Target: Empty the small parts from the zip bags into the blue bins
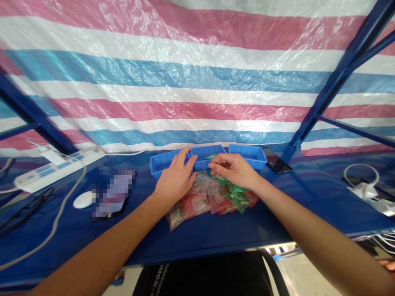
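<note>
My left hand (176, 177) is open, its fingers apart, over the left edge of a pile of small plastic bags and close to the blue bins. The pile holds red-tinted bags (197, 205), clear bags (202, 185) and green bags (240, 200), with small parts inside some. Above its right side, my right hand (236, 169) has thumb and fingertips pinched together in front of the middle bin (200, 151). What they hold, if anything, is too small to make out. A small green piece (210, 157) shows inside that bin.
A left bin (160, 159) and a right bin (247, 153) flank the middle one. A dark phone (279, 161) lies at right. To the left are another phone (115, 195), a white disc (83, 200), glasses (26, 209) and a power strip (58, 168) with cables.
</note>
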The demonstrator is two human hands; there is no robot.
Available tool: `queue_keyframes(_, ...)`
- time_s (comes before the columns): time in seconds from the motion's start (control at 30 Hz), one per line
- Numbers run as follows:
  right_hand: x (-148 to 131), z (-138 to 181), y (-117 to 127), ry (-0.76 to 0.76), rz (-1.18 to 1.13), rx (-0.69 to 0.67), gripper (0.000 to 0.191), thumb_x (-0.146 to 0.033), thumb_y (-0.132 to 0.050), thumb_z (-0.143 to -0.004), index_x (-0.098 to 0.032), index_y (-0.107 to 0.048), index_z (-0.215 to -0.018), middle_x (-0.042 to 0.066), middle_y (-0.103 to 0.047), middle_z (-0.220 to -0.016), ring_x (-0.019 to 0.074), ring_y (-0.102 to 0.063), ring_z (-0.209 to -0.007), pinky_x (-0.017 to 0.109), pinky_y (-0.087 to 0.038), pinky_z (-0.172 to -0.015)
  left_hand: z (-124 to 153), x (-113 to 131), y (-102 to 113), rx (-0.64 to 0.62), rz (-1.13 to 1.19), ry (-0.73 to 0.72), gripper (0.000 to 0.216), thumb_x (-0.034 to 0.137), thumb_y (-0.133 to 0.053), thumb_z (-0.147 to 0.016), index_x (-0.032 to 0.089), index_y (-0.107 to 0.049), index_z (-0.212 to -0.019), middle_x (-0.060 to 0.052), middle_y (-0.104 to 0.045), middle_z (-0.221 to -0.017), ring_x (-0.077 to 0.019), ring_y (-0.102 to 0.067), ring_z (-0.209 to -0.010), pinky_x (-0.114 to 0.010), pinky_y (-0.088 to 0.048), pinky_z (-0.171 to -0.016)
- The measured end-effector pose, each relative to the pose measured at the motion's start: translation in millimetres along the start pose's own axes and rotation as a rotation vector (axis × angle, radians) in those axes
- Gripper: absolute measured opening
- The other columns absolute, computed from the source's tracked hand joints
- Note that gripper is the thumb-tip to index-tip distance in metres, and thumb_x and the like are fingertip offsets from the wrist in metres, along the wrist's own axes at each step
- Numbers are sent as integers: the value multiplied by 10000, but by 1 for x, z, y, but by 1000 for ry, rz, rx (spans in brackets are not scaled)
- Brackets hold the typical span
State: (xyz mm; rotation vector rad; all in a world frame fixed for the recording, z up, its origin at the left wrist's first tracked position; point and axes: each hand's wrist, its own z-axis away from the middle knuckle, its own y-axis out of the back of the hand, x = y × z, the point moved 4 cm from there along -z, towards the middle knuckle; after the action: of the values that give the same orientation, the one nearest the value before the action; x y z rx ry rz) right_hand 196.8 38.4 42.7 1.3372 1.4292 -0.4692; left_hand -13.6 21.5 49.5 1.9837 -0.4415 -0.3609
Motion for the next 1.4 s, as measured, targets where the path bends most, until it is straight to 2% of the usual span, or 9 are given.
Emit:
queue_keyframes(0.17, 1, 0, 1, 9, 15, 7, 304, -514, -699, -1001, -212, -743, -998, 41, -795, -861, 198, -728, -732, 315, -563, -696, -1, -9, -5, 94, 154, -81, 542, 92, -588, -965, 220, -583, -1492, -158, -429, -1650, -334, -606, -1370, -499, -612, -1087)
queue_keyframes(0.33, -2, 1, 1, 23, 26, 1, 304, -505, -682, -1015, -210, -750, -989, 39, -786, -849, 191, -716, -719, 307, -547, -673, -2, -16, 3, 171, 190, -132, 480, 51, -521, -984, 222, -653, -1413, -149, -502, -1592, -272, -690, -1211, -445, -652, -999)
queue_keyframes(0.47, -5, 1, 0, 47, 105, 29, 276, -481, -675, -1020, -217, -753, -997, 34, -785, -851, 192, -713, -720, 313, -547, -673, 2, -9, 16, 323, 276, -227, 417, 61, -526, -1018, 239, -684, -1360, -129, -586, -1502, -238, -685, -1213, -409, -648, -996)
queue_keyframes(0.63, -11, 2, -2, 141, 105, 8, 273, -365, -710, -987, -251, -717, -1235, 55, -803, -1165, 232, -764, -1004, 348, -597, -832, 13, 11, 26, 475, 541, -417, 380, 55, -597, -1021, 249, -697, -1332, -125, -653, -1381, -208, -707, -1210, -327, -659, -947)
queue_keyframes(0.7, -12, 2, -5, 154, 56, -42, 342, -294, -720, -961, -266, -691, -1300, 52, -792, -1237, 242, -759, -1091, 366, -598, -900, 16, 16, 26, 471, 601, -456, 368, 42, -618, -1010, 244, -710, -1304, -115, -675, -1343, -184, -731, -1150, -308, -652, -958)
queue_keyframes(0.8, -8, 3, -9, 91, -98, -96, 353, -255, -738, -930, -261, -695, -1280, 42, -807, -1152, 227, -773, -1009, 358, -601, -876, 17, 18, 24, 450, 630, -475, 353, 28, -628, -1002, 237, -720, -1271, -103, -705, -1302, -176, -737, -1139, -316, -634, -1007)
queue_keyframes(1.07, 4, -4, -9, -28, -381, -25, 330, -431, -846, -882, -218, -724, -1103, 34, -798, -934, 162, -732, -737, 305, -607, -705, 13, 17, 21, 386, 618, -551, 352, 153, -757, -966, 200, -682, -1307, -136, -730, -1294, -230, -714, -1229, -400, -627, -1072)
queue_keyframes(1.27, 3, -5, -8, -53, -341, -24, 377, -523, -844, -879, -226, -739, -1086, 25, -781, -891, 175, -720, -731, 311, -602, -677, 10, 12, 18, 411, 612, -460, 252, 80, -639, -1019, 217, -723, -1213, -93, -778, -1196, -182, -752, -1136, -347, -639, -1035)
queue_keyframes(1.4, -1, -3, -6, -9, -163, 12, 350, -573, -744, -954, -238, -804, -1036, 69, -785, -1082, 199, -723, -856, 313, -606, -699, 10, 10, 18, 413, 630, -407, 201, 125, -638, -1035, 220, -736, -1184, -85, -786, -1142, -177, -761, -1061, -328, -647, -969)
